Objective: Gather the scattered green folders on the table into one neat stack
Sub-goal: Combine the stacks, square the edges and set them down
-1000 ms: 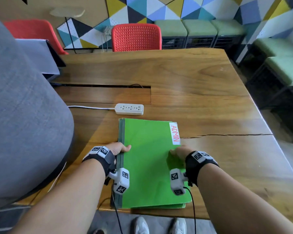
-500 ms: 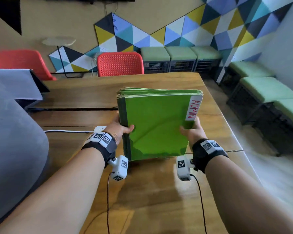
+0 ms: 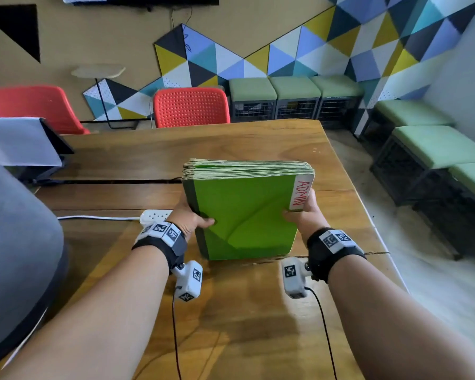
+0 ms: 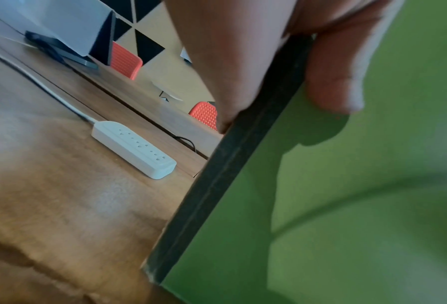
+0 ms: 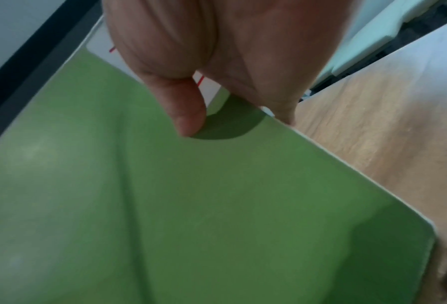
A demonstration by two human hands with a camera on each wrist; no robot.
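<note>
A thick stack of green folders (image 3: pixel 244 215) stands on its bottom edge on the wooden table (image 3: pixel 244 311), front cover toward me, with a white "ADMIN" label (image 3: pixel 300 192) at its upper right. My left hand (image 3: pixel 189 219) grips the dark spine side, thumb on the cover. My right hand (image 3: pixel 303 215) grips the open side just under the label. The left wrist view shows the left hand's thumb (image 4: pixel 334 82) over the dark spine (image 4: pixel 230 164). In the right wrist view the right hand's thumb (image 5: pixel 183 107) presses on the green cover (image 5: pixel 191 205).
A white power strip (image 3: pixel 154 216) with its cable lies on the table just left of my left hand. A grey object (image 3: pixel 17 242) fills the left edge. Red chairs (image 3: pixel 191 106) stand behind the table, green benches (image 3: pixel 422 144) to the right.
The stack lay flat on the table a second ago; both hands have lifted it upright onto its bottom edge. Since half a second ago it has barely moved.
</note>
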